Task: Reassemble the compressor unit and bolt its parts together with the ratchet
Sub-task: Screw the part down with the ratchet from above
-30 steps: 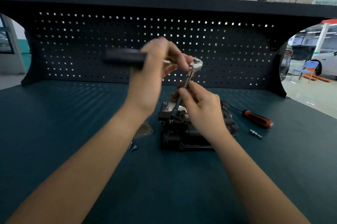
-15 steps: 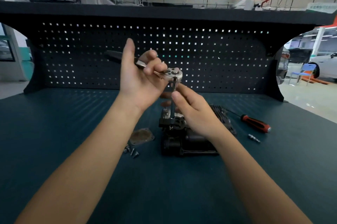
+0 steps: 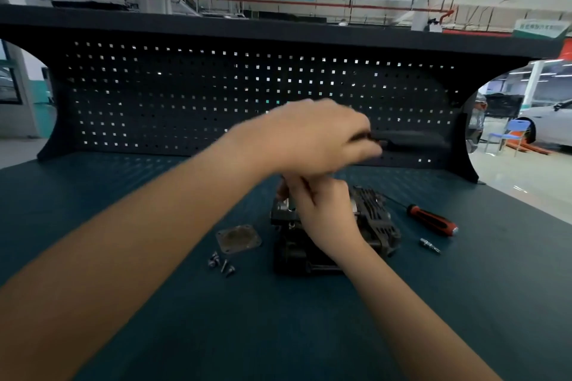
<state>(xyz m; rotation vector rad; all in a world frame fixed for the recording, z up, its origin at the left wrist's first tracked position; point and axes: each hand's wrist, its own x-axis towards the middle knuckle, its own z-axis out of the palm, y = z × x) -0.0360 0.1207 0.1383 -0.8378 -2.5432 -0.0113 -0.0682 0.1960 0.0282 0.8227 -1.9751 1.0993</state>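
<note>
**Bolting under way; a plate and loose bolts are left to fit**

Head view: The compressor [image 3: 376,225] sits on the counter [image 3: 464,303] near the middle, just in front of the pegboard [image 3: 185,95]. The left hand [image 3: 312,139] is blurred. It is closed round the ratchet [image 3: 414,141], whose dark handle sticks out to the right above the unit. The right hand [image 3: 328,216] has its fingers curled at the top of the compressor, directly under the left hand. Whether they pinch a part of the tool or a bolt I cannot tell, as the left hand covers the spot.

My judgement is that a bolt on top of the unit is being tightened, so the task is partly done. A flat cover plate [image 3: 238,238] lies on the counter just left of the compressor. A small cluster of bolts [image 3: 221,264] lies near its front edge. These look like parts yet to be mounted.

To the right, apart from the unit, lie a red and black screwdriver [image 3: 433,221] and a short metal bit [image 3: 430,246]. Neither blocks the work. The crossed hands hide the bolt being worked on.
</note>
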